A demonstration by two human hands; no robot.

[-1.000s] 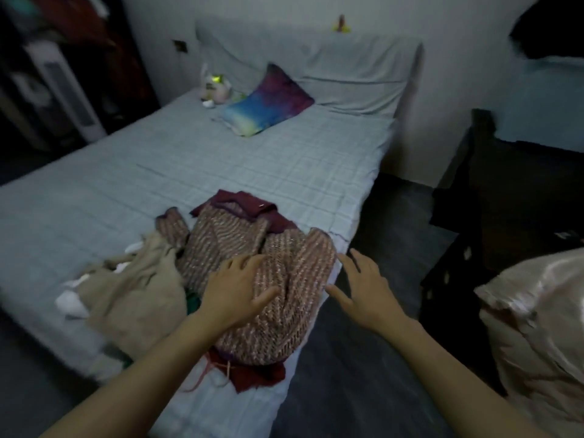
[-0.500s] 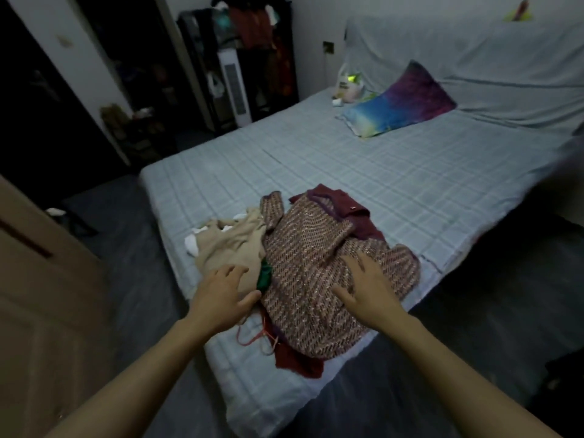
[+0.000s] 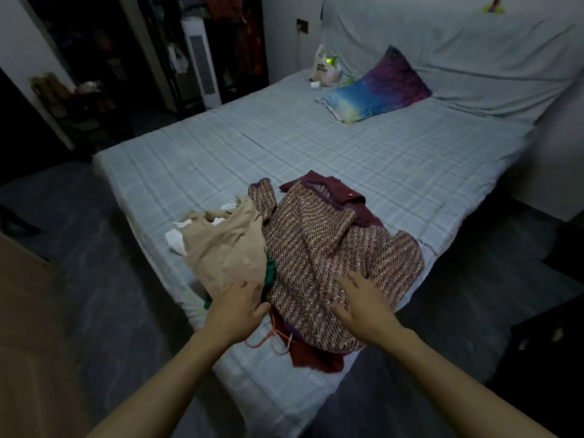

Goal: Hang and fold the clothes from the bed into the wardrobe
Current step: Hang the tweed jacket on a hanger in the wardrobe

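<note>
Pile: the woven pink-brown garment (image 3: 331, 263) tops the clothes at the checked bed (image 3: 316, 147) corner.
Hands: our left hand (image 3: 235, 308) and right hand (image 3: 363, 303) lie spread, holding nothing.
Advice: we should lift the top piece alone.

text: dark print is showing on a pale plastic bag (image 3: 325, 66) | place: lying far beyond both hands, at the bed's head | legibility: too blurred to read

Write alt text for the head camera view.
Two bare hands, left hand and right hand, rest on a pile of clothes at the near corner of a bed with a pale checked sheet. A multicoloured pillow lies near the headboard.
</note>
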